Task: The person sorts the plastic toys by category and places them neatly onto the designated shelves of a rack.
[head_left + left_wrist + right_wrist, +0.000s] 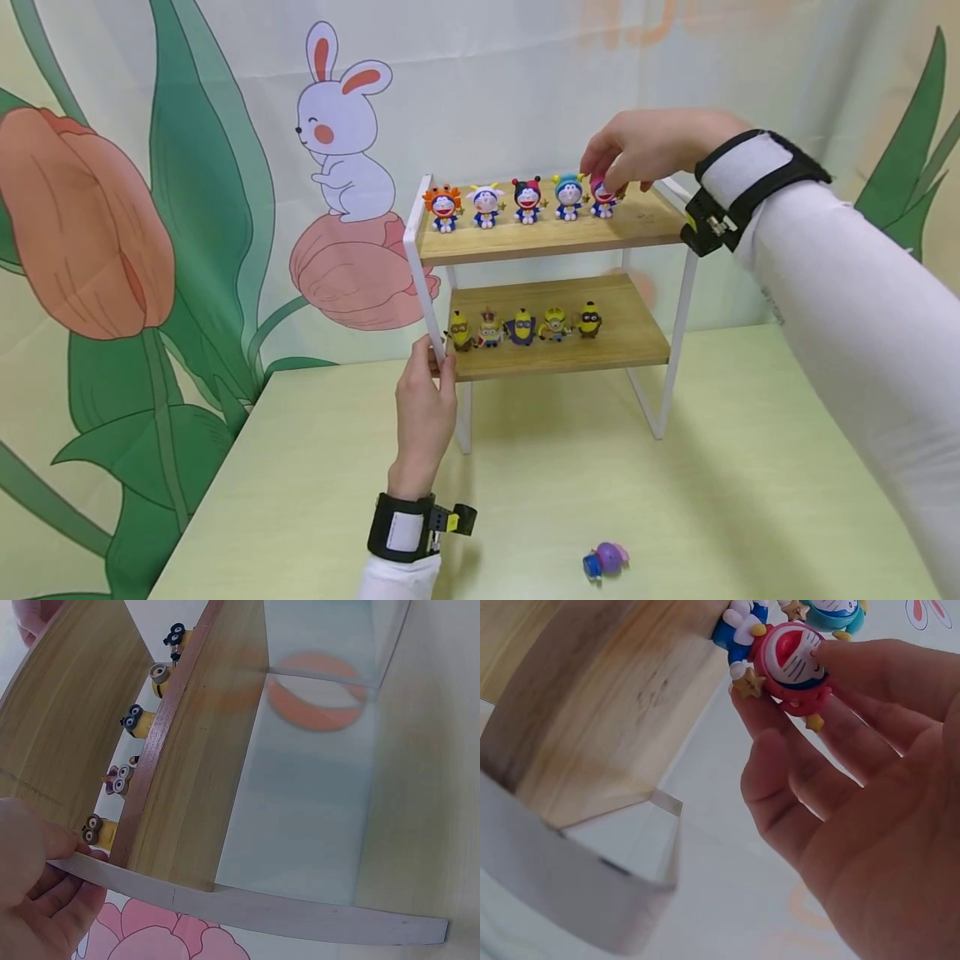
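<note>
My right hand [648, 150] pinches a pink-hooded Doraemon figurine [791, 660] by its head, at the right end of a row on the upper shelf. Beside it stands a teal-hooded Doraemon figurine [568, 197], then others in red-and-black, white and orange hats. My left hand [426, 408] grips the white metal frame [176, 894] of the two-tier wooden rack at its left side, level with the lower board. Close to those fingers is a minion figurine [101, 831], the leftmost of several on the lower shelf [558, 358].
On the table, in front of the rack, a purple and blue figurine [606, 560] lies on its side. A printed cloth with a rabbit [348, 133] and tulips hangs behind. Upper board [645, 221] shows bare wood right of my right hand.
</note>
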The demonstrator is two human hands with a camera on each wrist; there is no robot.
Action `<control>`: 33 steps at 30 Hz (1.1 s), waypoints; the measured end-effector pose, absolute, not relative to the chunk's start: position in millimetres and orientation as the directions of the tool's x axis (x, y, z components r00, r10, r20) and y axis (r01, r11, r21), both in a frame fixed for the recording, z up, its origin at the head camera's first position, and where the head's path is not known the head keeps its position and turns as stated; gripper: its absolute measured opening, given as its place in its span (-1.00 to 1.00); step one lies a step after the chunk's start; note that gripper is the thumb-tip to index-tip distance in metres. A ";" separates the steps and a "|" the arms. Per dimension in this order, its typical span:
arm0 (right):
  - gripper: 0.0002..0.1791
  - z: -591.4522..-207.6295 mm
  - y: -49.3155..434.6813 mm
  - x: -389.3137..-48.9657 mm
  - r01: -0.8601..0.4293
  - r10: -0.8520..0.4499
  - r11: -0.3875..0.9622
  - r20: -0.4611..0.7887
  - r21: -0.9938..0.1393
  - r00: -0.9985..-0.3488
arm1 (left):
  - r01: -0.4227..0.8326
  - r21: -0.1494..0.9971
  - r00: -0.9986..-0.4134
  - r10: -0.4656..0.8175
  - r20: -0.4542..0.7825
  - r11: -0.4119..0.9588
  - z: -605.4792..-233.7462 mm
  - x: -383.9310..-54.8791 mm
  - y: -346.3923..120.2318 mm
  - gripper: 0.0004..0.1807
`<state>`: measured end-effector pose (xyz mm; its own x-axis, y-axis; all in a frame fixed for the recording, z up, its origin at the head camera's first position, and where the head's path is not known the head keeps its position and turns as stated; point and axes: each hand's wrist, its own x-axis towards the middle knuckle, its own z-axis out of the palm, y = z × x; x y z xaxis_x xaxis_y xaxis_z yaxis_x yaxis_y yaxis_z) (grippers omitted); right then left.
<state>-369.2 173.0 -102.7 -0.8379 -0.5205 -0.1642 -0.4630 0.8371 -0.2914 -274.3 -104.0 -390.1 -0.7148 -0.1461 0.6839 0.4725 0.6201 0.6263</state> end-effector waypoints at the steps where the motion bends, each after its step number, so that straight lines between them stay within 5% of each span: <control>1: -0.51 -102.6 172.7 -369.2 -0.461 -0.521 0.836 -0.166 -0.296 -0.838 | 0.475 0.625 -0.713 -0.145 0.686 0.620 -390.2 -273.9 -103.9 -0.76; 11: -0.42 -102.1 169.6 -365.0 -0.493 -0.525 0.843 -0.132 -0.216 -0.841 | 0.459 0.627 -0.714 -0.158 0.682 0.629 -389.9 -270.3 -107.8 -0.76; 18: -0.47 -100.9 169.5 -345.9 -0.559 -0.555 0.820 0.069 -0.123 -0.829 | 0.467 0.629 -0.712 -0.158 0.684 0.621 -392.5 -271.4 -107.2 -0.78; 25: -0.52 -109.4 172.4 -318.5 -0.643 -0.582 0.758 0.328 -0.115 -0.744 | 0.466 0.629 -0.713 -0.157 0.683 0.622 -395.3 -271.4 -105.9 -0.76; 33: -0.64 -147.9 169.3 -293.9 -0.771 -0.667 0.633 0.453 -0.074 -0.591 | 0.454 0.628 -0.716 -0.161 0.680 0.631 -396.6 -270.3 -106.0 -0.77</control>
